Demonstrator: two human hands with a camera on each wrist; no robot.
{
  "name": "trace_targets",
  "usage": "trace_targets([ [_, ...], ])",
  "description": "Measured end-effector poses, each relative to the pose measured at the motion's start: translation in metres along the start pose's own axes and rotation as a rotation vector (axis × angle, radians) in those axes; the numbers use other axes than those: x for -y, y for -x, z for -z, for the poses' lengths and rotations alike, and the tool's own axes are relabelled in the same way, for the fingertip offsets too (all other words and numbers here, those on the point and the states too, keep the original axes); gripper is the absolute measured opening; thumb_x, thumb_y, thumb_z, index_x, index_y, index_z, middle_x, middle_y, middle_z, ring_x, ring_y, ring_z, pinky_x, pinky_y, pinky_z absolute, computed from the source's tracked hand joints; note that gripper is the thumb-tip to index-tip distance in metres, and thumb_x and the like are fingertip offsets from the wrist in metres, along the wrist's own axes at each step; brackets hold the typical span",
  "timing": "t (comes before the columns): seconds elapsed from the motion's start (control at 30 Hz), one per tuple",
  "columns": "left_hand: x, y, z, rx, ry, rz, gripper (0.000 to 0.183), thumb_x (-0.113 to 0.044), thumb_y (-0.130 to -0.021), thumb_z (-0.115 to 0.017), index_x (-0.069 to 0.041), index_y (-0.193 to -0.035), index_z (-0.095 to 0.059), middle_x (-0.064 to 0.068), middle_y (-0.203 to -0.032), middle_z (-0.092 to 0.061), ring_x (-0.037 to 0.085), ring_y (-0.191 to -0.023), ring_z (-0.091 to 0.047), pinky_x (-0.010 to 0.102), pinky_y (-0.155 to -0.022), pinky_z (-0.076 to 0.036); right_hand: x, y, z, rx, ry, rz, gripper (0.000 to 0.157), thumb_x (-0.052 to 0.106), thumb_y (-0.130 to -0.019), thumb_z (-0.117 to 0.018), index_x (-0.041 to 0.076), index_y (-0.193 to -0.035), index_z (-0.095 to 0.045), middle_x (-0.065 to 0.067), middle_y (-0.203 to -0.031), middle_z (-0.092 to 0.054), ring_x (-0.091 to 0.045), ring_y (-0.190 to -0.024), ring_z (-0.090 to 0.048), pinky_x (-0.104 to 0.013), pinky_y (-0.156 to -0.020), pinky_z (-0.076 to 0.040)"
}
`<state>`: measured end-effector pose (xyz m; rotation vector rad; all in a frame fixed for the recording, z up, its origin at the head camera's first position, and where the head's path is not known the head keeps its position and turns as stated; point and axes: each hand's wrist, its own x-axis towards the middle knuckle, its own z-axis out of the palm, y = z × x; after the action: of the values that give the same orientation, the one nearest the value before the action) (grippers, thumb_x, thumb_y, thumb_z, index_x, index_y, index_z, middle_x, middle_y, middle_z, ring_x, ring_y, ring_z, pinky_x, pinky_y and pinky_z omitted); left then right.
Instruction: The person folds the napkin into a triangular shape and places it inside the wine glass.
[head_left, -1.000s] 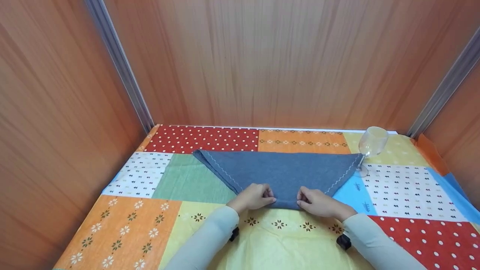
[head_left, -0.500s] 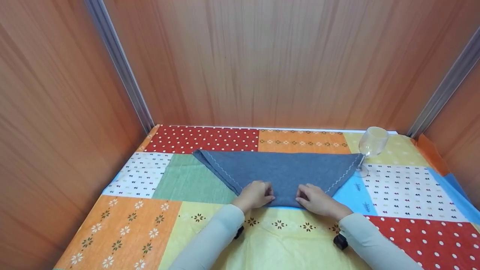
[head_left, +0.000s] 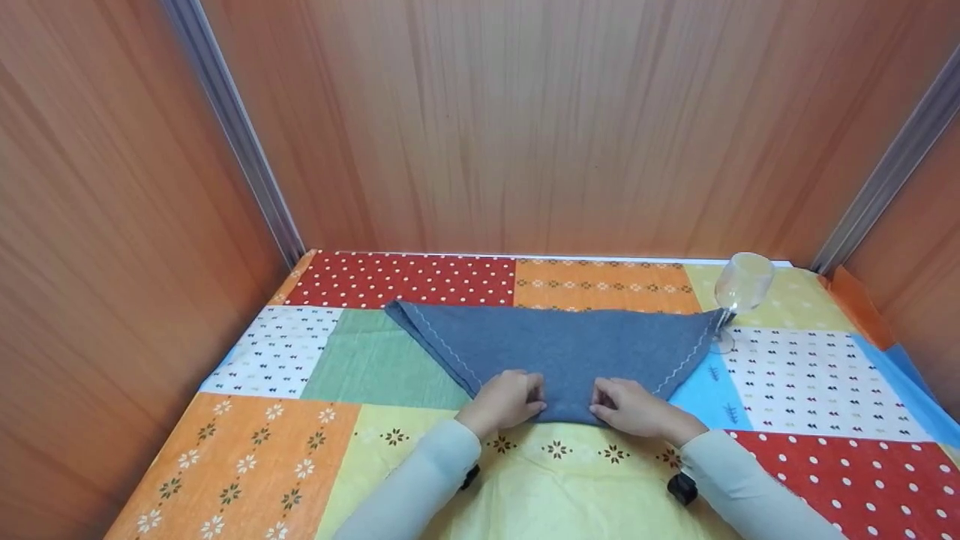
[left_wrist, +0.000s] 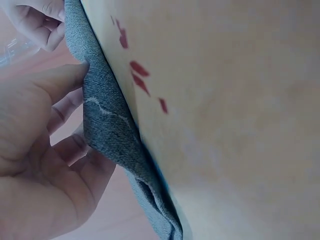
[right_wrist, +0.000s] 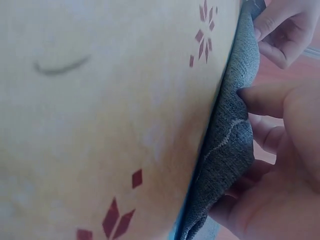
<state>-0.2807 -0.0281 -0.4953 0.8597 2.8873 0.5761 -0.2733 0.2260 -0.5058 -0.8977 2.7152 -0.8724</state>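
Note:
A blue-grey cloth napkin (head_left: 570, 349) with wavy pale stitching along its slanted sides lies folded into a wide trapezoid, its short edge toward me. My left hand (head_left: 504, 403) pinches that near edge on the left, thumb toward me. Opposite it, a short stretch of cloth away, my right hand (head_left: 630, 409) pinches the same edge. In the left wrist view the folded cloth (left_wrist: 112, 125) runs between thumb and fingers. The right wrist view shows the thumb pressing the cloth (right_wrist: 235, 140), with fingers curled behind it.
A stemmed wine glass (head_left: 745, 283) stands at the back right, and the napkin's right corner overlaps its stem in the head view. Beneath everything is a patchwork tablecloth (head_left: 255, 457). Wood-patterned panels (head_left: 480, 127) wall in the back and sides.
Both hands keep their pinch on the napkin. Its near edge rose slightly away from me half a second ago and now sits a little closer to me.

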Motion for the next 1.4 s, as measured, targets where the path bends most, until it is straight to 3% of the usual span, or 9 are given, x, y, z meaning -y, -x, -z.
trace_targets([
  [0.7,-0.004,0.024,-0.003,0.036,0.001,-0.084,0.013,-0.015,-0.089,-0.073,-0.019,-0.083,-0.062,-0.01,-0.075,-0.051,0.008,-0.069,-0.046,0.023,-0.064,-0.042,0.014,0.018,0.0,0.178,-0.148,-0.012,0.012,0.018,-0.103,-0.058,0.013,-0.092,-0.059,0.004,-0.076,-0.055,-0.007,-0.063,-0.047,-0.026,-0.058,-0.041],
  [0.8,-0.004,0.025,-0.003,0.024,-0.061,-0.157,0.01,-0.015,-0.089,-0.073,-0.018,-0.087,-0.064,-0.009,-0.078,-0.053,0.007,-0.071,-0.049,0.021,-0.065,-0.044,0.015,0.019,0.0,0.185,-0.161,-0.011,0.012,0.018,-0.103,-0.058,0.012,-0.093,-0.059,0.004,-0.076,-0.055,-0.007,-0.062,-0.047,-0.026,-0.058,-0.041],
  [0.97,-0.003,0.028,0.0,-0.044,-0.205,-0.388,0.005,-0.012,-0.089,-0.076,-0.016,-0.091,-0.076,-0.006,-0.085,-0.065,0.008,-0.08,-0.06,0.019,-0.072,-0.05,0.013,0.019,0.001,0.183,-0.166,-0.008,0.011,0.019,-0.102,-0.059,0.013,-0.093,-0.06,0.004,-0.077,-0.056,-0.007,-0.064,-0.048,-0.026,-0.059,-0.042],
  [1.07,-0.002,0.03,0.002,-0.068,-0.233,-0.474,0.008,-0.01,-0.089,-0.076,-0.017,-0.091,-0.08,-0.006,-0.086,-0.07,0.008,-0.083,-0.064,0.019,-0.074,-0.052,0.013,0.019,0.001,0.183,-0.167,-0.008,0.012,0.019,-0.102,-0.059,0.013,-0.093,-0.06,0.003,-0.077,-0.056,-0.007,-0.064,-0.049,-0.027,-0.058,-0.042],
  [1.4,0.003,0.037,0.007,-0.02,-0.247,-0.487,0.022,-0.028,-0.086,-0.081,-0.018,-0.105,-0.08,-0.005,-0.096,-0.072,0.008,-0.089,-0.066,0.022,-0.079,-0.053,0.011,0.021,-0.002,0.151,-0.146,0.044,0.01,0.018,-0.103,-0.058,0.014,-0.094,-0.056,0.005,-0.079,-0.054,-0.007,-0.066,-0.048,-0.026,-0.06,-0.043],
])
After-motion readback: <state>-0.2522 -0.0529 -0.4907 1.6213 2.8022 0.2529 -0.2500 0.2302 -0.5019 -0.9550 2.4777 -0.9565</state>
